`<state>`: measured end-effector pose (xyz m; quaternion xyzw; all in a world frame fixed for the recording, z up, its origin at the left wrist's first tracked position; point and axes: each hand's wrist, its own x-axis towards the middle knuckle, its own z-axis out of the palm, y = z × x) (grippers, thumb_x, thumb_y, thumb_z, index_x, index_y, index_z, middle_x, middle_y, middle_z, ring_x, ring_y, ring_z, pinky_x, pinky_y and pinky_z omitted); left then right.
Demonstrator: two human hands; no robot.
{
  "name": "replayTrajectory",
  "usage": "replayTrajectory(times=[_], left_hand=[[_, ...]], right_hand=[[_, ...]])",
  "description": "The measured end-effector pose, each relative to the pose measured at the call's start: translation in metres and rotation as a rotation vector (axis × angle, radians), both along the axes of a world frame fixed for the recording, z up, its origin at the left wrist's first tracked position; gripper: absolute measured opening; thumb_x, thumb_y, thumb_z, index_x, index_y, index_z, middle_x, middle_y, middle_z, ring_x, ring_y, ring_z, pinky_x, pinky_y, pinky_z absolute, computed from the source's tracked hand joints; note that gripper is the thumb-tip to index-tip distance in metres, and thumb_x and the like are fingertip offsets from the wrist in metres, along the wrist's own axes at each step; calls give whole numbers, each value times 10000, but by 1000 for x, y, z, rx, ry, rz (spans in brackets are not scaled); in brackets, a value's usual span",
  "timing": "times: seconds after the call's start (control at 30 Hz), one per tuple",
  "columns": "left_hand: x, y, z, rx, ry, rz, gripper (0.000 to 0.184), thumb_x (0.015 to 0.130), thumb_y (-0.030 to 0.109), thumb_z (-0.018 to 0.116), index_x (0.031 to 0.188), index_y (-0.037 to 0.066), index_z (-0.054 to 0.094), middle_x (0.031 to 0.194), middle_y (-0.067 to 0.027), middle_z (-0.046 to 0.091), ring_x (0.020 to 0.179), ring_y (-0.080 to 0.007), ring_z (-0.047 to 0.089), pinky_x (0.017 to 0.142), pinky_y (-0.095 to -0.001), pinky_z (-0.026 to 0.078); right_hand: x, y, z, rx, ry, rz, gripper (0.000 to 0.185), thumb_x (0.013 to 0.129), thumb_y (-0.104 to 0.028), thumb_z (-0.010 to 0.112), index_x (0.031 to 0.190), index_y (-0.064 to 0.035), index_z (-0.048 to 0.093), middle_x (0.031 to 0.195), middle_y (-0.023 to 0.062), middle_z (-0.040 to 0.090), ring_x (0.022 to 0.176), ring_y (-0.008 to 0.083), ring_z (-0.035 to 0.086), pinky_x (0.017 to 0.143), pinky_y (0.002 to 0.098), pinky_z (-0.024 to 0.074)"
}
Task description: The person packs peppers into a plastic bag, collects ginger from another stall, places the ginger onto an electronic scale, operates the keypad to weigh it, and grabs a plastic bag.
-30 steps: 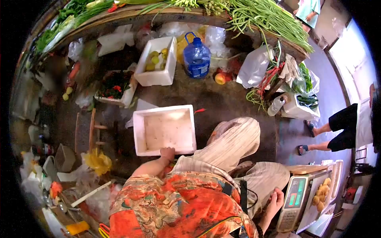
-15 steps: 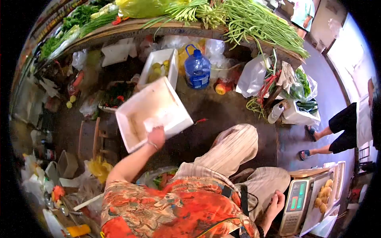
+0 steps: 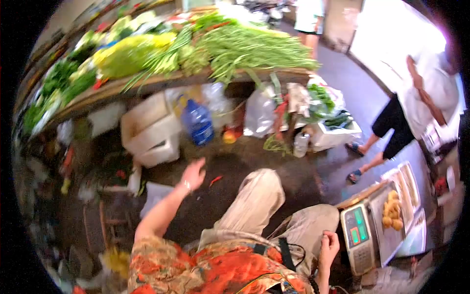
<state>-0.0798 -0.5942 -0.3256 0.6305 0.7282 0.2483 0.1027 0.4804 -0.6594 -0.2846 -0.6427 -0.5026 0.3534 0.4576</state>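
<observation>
My left hand [image 3: 194, 175] is stretched out over the dark floor, empty, fingers apart. Just beyond it, up and to the left, a white foam box [image 3: 152, 117] stands tilted on top of another foam box [image 3: 164, 153] under the vegetable counter. A blue water jug [image 3: 197, 122] is right of the boxes. My right hand [image 3: 329, 245] hangs by my knee with its fingers curled in, and nothing shows in it. Beside it is a digital scale [image 3: 357, 235] with lit displays and knobbly tan roots [image 3: 391, 210], which look like ginger, on its pan.
Long green beans [image 3: 259, 49] and a yellow bag [image 3: 129, 54] lie on the counter. A foam box of cucumbers [image 3: 338, 132] and a bottle [image 3: 301, 144] stand at its right end. A person in black shorts [image 3: 394, 120] stands at right. A red chili [image 3: 216, 181] lies on the floor.
My left hand has let go of the foam box, which now rests on the other box under the counter. The view has swung, bringing more of the counter and the person into sight.
</observation>
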Motion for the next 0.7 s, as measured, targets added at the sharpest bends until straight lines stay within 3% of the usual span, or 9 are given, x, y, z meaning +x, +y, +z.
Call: replayTrajectory(times=[0.03, 0.17, 0.2, 0.27, 0.37, 0.47, 0.57, 0.7], left_hand=[[30, -1, 4, -4, -80, -32, 406, 788, 147, 539, 1181, 42, 517, 1157, -195, 540, 1077, -340, 509, 930, -402, 402], [115, 4, 39, -40, -373, -100, 280, 756, 77, 569, 1031, 42, 604, 976, -163, 625, 868, -282, 617, 746, -336, 490], [123, 13, 33, -32, -368, -120, 279, 754, 74, 580, 1030, 35, 604, 974, -158, 624, 862, -258, 622, 746, -307, 489], [143, 29, 40, 73, -470, -196, 271, 762, 35, 573, 1031, 24, 602, 957, -130, 633, 849, -209, 620, 763, -292, 479], [175, 44, 62, 130, -637, -302, 273, 789, -3, 543, 1059, -5, 579, 990, -115, 614, 888, -187, 591, 798, -286, 458], [211, 54, 91, 234, -441, -425, 284, 810, -8, 513, 1090, -12, 558, 1049, -137, 579, 984, -242, 555, 860, -310, 422], [235, 65, 105, 292, -186, -532, 270, 798, 25, 528, 1065, 8, 567, 1057, -155, 570, 979, -321, 539, 839, -345, 426], [246, 86, 89, 340, -11, -589, 257, 806, 58, 537, 1057, 12, 573, 1014, -152, 595, 930, -315, 562, 802, -355, 443]], right_hand=[[-6, 0, 11, 20, -116, -13, 103, 796, -53, 529, 863, 5, 580, 815, 54, 599, 791, 125, 552, 747, 250, 432], [-8, 1, 18, 83, -158, -7, 112, 799, -86, 550, 858, -5, 599, 814, 71, 620, 763, 125, 569, 718, 253, 443], [-12, 2, 19, 93, -109, -33, 87, 812, -64, 534, 828, -1, 592, 768, 17, 573, 731, 87, 512, 683, 224, 416], [-17, 0, 32, 40, -157, -65, 123, 822, -112, 553, 851, -4, 605, 775, 40, 606, 723, 95, 542, 672, 248, 441], [-13, -3, 34, 35, -214, -74, 199, 820, -217, 542, 929, -69, 618, 853, 111, 631, 769, 236, 608, 692, 322, 461], [0, -8, 31, 49, -38, -53, 273, 838, -182, 520, 1073, -54, 571, 862, 105, 632, 721, 204, 583, 667, 308, 450], [18, -18, 36, -34, 83, -152, 353, 843, -171, 511, 1170, -40, 496, 783, 124, 615, 655, 215, 570, 631, 325, 450], [52, -37, 39, -31, -175, -323, 414, 853, -152, 504, 1252, -63, 446, 678, 144, 566, 595, 230, 550, 573, 351, 430]])
